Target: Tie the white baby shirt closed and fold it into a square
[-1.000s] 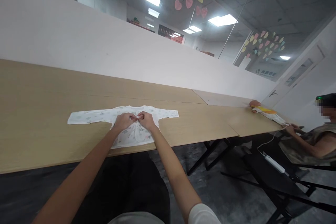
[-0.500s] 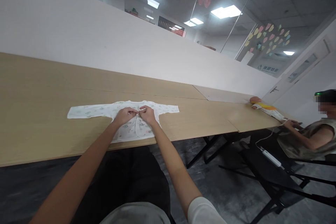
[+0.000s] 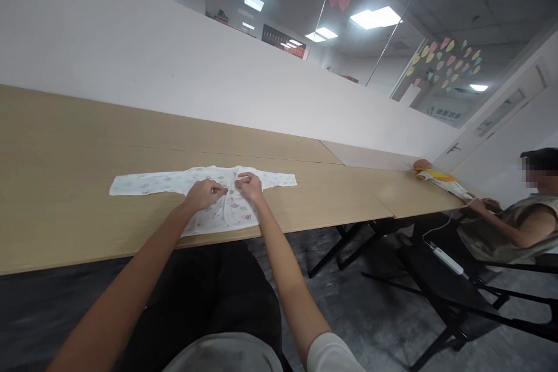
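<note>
A small white baby shirt with a scattered print lies spread on the wooden table, both sleeves stretched out to the sides. Its front opening runs down the middle, with a curved edge near the hem. On the left of that opening, my left hand is closed, its fingertips pinching the shirt's front edge. My right hand is just across the opening, thumb and fingertips pinched together on the other front panel near the neckline. The small bit of cloth between the fingertips is mostly hidden.
A low white wall with glass above runs behind the table. Far right, another person sits at the table by white and yellow cloth. A black folding chair bearing a white power strip stands at the right.
My hands, close together at the opening before, are now slightly apart. The right hand has shifted a little to the right, the left a little to the left.
</note>
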Tool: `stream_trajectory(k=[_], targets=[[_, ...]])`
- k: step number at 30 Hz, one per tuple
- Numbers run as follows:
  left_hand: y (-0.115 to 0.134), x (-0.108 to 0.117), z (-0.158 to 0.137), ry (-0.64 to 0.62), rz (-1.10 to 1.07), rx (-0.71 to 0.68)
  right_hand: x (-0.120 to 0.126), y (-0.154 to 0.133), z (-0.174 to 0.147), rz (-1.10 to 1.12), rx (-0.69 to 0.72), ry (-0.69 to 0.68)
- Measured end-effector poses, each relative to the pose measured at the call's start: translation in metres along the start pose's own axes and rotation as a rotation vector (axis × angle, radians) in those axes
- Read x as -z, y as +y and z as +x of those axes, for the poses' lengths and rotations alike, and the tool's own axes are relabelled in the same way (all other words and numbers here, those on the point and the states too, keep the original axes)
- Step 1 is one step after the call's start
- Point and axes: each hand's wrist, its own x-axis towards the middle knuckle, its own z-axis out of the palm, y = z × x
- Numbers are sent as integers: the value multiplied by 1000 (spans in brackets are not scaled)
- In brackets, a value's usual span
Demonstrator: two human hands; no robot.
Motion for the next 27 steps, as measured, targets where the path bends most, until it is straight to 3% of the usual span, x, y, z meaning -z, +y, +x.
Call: stream_trajectory(k=[6,13,17,27], targets=[[7,6,-11,-112,-43,-52,4,3,-20,-57,76,-305],[10,8,-15,-176,-114,-4,7,7,-20,-120,212,-445],[12,10,-14,-195,-156,12,9,6,-20,-97,187,-482],[17,12,-15,-230,-216,26,5,7,-18,19,74,-431]])
